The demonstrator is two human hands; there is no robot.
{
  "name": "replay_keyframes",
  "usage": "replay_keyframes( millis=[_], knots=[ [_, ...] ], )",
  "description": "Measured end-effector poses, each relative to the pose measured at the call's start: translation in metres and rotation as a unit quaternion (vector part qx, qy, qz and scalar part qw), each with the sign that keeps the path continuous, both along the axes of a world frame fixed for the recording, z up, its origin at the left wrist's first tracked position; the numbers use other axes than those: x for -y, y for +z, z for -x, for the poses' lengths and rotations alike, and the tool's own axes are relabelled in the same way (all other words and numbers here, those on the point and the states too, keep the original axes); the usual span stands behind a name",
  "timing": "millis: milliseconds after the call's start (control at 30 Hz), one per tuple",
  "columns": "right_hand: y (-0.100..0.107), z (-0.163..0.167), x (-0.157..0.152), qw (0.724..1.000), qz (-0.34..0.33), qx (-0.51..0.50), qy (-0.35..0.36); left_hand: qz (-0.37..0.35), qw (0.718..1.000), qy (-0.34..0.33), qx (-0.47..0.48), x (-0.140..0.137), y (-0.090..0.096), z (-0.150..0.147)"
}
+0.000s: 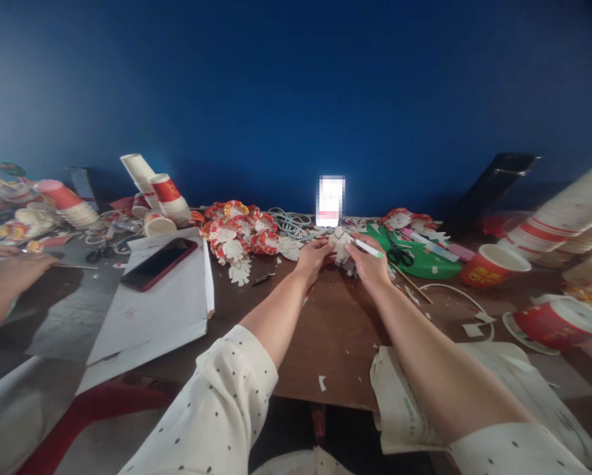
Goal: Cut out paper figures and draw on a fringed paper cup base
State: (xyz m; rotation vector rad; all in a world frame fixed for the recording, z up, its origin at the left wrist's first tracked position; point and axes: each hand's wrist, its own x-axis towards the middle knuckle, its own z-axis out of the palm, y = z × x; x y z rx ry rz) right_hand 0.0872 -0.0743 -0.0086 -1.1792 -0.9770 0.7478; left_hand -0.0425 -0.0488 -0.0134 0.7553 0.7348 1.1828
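Observation:
Both hands are together over the brown table, in front of a lit phone. My left hand (315, 257) pinches the left side of a white paper cutout (342, 241) with lobed edges. In my right hand (373, 269) is a white marker (367, 247) with a light green end, its other end towards the cutout. The right fingertips are close against the cutout; whether they also grip it I cannot tell. Just right of this hand, black scissors (399, 251) lie on a green sheet (431, 265).
A phone (328, 214) with a bright screen stands by the blue wall. Red-and-white paper flowers (236, 227) are heaped left of my hands. Another phone (160, 264) lies on white card (147, 330). A red paper cup (491, 265) stands right. A co-worker's hand (16, 274) is far left.

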Motion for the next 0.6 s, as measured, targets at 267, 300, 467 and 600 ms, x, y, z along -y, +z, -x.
replay_keyframes(
  millis=[267,300,467,600],
  knots=[
    [-0.0005,-0.0005,0.0001,1.0,-0.004,0.008,0.005,-0.009,1.0,0.004,0.007,0.0007,-0.0014,0.0002],
    [-0.0005,-0.0004,0.0002,1.0,-0.002,0.008,0.005,-0.01,1.0,0.004,0.006,0.0007,-0.0016,0.0002],
    [0.0003,0.0002,0.0015,1.0,0.001,0.021,0.003,-0.009,1.0,0.003,0.003,0.0002,-0.0019,0.0007],
    [0.0018,0.0005,0.0035,0.999,0.006,0.036,0.001,-0.016,1.0,-0.001,0.0,0.0005,-0.0018,0.0014]
  ],
)
